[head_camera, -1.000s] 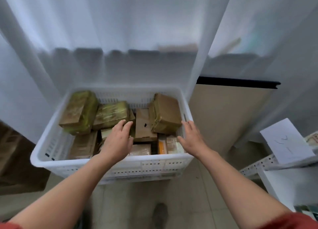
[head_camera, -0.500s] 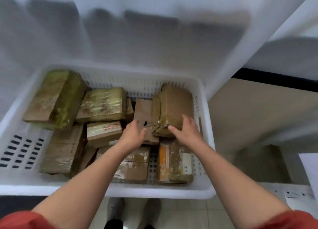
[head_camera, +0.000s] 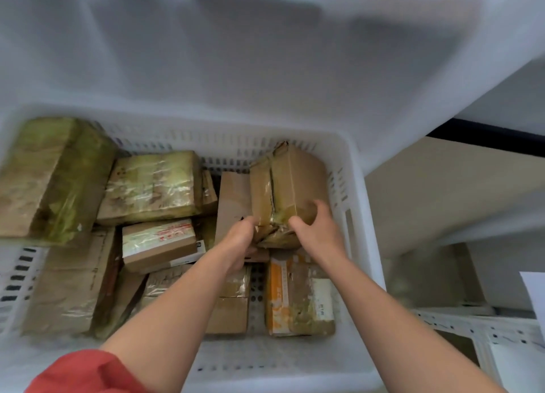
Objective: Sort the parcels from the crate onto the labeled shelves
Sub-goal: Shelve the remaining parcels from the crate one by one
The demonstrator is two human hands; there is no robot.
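My left hand [head_camera: 240, 240] and right hand [head_camera: 320, 234] both clasp the taped brown parcel [head_camera: 295, 180] at its near corners; stiff card, slick tape, likely hefty; I'd grip beneath.

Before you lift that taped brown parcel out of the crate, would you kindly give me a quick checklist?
1. Left hand grips the brown parcel at its near corner: ok.
2. Right hand grips its other near corner: ok.
3. Nothing stacked on the parcel: ok.
4. Wrapping intact: not ok, the seam is torn and crumpled.
5. Label readable for shelf choice: cannot tell.
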